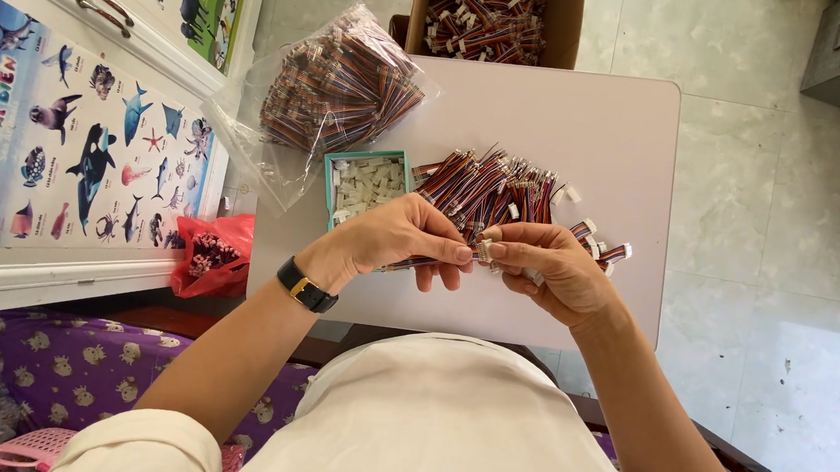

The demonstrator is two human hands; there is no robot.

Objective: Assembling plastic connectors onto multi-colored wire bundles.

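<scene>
Over a small pale table [608,131], both hands meeting just above the near edge. Left hand [395,239], with a black watch [306,287] on the wrist, curled nearly shut, thumb and fingertips [458,254] pinching a short bundle of multicoloured wires [413,261]. Right hand [547,266] curled the same way, fingertips pressed onto a tiny white connector [486,249] right at the wire ends, touching the left fingertips. Can't tell if the connector is seated on the wires or just held against them.

Behind the hands, a loose heap of the same wire leads [489,184] spread on the tabletop, a few strays [604,249] poking out beside the right hand. Just left of the heap, a small teal box [327,184] full of white connector housings. Further back left, a clear plastic bag [337,90] stuffed with more wires, hanging half off the table corner. Beyond the far edge, a cardboard box [567,23] holding more bundles.

Pretty homey room otherwise: pale marbled floor tiles [789,245] on the right, a sea-animal poster [68,138] on a white cabinet door at left, a red plastic bag [214,255] tucked beside the table, purple patterned fabric [80,364] lower left.
</scene>
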